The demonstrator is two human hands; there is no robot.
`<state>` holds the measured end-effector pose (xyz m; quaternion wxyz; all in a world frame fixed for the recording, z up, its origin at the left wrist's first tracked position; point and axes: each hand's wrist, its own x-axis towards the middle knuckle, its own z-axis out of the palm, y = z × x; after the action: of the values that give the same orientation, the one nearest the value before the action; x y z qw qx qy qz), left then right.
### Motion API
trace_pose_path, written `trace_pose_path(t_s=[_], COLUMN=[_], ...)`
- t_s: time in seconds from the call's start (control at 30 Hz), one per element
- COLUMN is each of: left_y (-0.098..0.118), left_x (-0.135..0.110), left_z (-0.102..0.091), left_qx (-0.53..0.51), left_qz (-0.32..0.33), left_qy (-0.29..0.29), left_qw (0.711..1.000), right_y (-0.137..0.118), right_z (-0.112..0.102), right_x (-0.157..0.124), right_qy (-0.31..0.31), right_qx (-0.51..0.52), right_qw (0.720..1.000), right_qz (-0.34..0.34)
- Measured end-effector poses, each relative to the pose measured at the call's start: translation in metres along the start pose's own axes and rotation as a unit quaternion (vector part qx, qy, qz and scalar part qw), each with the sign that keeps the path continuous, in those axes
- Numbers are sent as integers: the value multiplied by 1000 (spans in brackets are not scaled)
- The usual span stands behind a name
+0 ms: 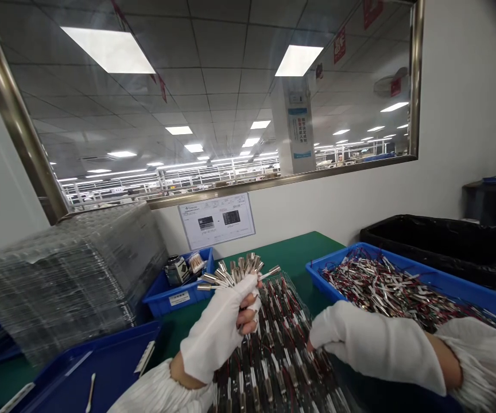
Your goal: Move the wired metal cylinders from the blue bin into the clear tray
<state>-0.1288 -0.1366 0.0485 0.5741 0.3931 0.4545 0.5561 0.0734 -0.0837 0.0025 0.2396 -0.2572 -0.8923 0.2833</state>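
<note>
My left hand [226,321], in a white fingerless glove, is closed round a bunch of small silver cylindrical parts [241,267] that fan out above the fist. Under it lies a clear plastic tray [303,307] filled with rows of similar slim metal parts with red and black wires [269,367]. Over the tray's right side, my gloved right hand [351,338] has its fingers bent down and pressed together among the parts. What its fingertips grip is hidden.
A blue bin [312,267] heaped with wired parts stands right, before a black-lined bin [429,229]. At left are stacked clear trays [67,275], a small blue box [157,301] with a jar and swabs, and a blue tray [114,367] bearing a cotton swab [90,390].
</note>
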Motion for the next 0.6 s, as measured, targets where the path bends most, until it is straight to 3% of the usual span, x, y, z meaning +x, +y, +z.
trace_pose_path(t_s=[0.1, 0.2, 0.33, 0.43, 0.6], left_y=[-1, -6, -21, -29, -26], left_x=[-2, -3, 1, 7, 12], left_z=[5, 12, 17, 16, 11], left_qx=[1, 16, 42, 63, 72], left_qz=[-12, -31, -51, -60, -28], left_qy=[-4, -18, -19, -33, -10], left_qw=[1000, 999, 998, 996, 997], right_y=[-2, -10, -29, -33, -29], right_z=[3, 9, 6, 5, 9], right_x=[3, 17, 32, 43, 67], right_qy=[20, 54, 124, 175, 129], right_qx=[146, 346, 436, 435, 396], right_qw=[988, 932, 884, 878, 908], right_qz=[36, 99, 113, 95, 52])
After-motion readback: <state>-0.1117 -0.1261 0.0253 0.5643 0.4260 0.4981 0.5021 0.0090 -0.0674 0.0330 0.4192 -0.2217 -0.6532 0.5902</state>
